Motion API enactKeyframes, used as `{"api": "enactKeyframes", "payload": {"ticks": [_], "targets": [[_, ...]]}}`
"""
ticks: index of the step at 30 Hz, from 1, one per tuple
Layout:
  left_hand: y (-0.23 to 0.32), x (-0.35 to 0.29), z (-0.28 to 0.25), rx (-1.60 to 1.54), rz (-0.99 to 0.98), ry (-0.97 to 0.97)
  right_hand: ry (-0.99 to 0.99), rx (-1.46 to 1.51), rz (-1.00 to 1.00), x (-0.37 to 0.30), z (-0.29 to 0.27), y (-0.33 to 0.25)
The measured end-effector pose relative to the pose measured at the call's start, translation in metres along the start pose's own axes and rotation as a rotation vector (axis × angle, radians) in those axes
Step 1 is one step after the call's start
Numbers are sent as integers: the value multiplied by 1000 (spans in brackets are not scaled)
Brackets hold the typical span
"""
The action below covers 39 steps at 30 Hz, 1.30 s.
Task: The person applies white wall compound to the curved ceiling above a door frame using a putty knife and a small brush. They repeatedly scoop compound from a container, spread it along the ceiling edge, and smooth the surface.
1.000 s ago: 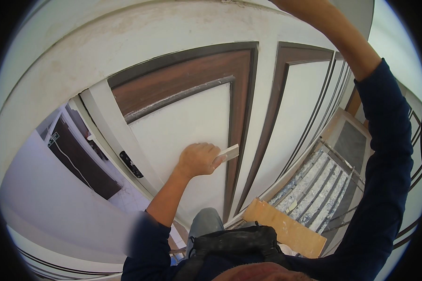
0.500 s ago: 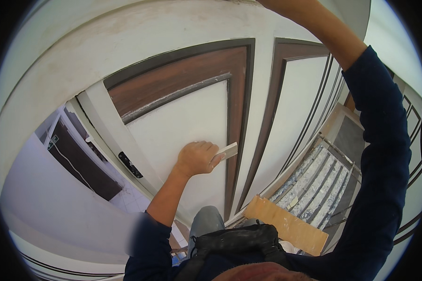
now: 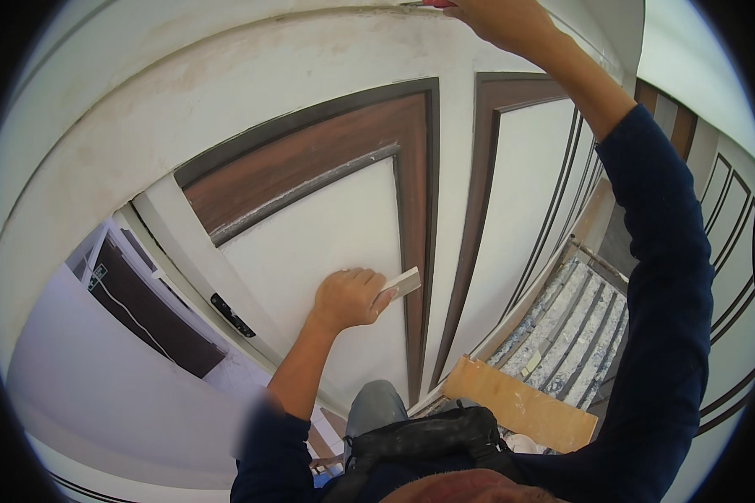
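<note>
My left hand point(image 3: 349, 298) is closed round a small pale flat block point(image 3: 406, 283), whose free end sticks out to the right. It is held in front of the white door panel point(image 3: 302, 230) with brown and dark moulding; I cannot tell whether it touches. At the top edge of the picture my right hand point(image 3: 502, 27) is raised and closed on a red-handled tool point(image 3: 438, 3) with a thin dark tip pointing left. That tip lies along the seam of the curved white frame point(image 3: 310, 46) above the door. Part of this hand and tool is cut off.
A paint-spattered slatted platform point(image 3: 562, 335) stands at the right, with a wooden board point(image 3: 520, 405) across its near end. At the left, a lock plate point(image 3: 231, 314) sits on the door's edge beside an opening. A black bag point(image 3: 424, 436) hangs at my waist.
The whole view has shifted slightly. My right hand has come further into view and moved left and down, showing the red-handled tool. My left hand keeps its hold on the pale block.
</note>
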<state>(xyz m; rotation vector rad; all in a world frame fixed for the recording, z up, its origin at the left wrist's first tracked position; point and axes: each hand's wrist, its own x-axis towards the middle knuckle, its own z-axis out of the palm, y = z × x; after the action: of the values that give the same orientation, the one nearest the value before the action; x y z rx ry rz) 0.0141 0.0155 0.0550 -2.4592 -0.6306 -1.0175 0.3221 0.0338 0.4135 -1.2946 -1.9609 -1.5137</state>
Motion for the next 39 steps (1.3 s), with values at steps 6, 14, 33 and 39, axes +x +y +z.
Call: {"api": "enactKeyframes", "payload": {"ticks": [6, 14, 33, 39], "targets": [[2, 0, -1, 18, -16, -11, -127, -7, 70, -10, 30, 23], [1, 1, 0, 43, -6, -25, -98, 119, 152, -15, 51, 16], [1, 2, 0, 69, -7, -53, -60, 84, 167, -28, 77, 36], [2, 2, -1, 77, -20, -68, -49, 61, 181, -32, 92, 50]]}}
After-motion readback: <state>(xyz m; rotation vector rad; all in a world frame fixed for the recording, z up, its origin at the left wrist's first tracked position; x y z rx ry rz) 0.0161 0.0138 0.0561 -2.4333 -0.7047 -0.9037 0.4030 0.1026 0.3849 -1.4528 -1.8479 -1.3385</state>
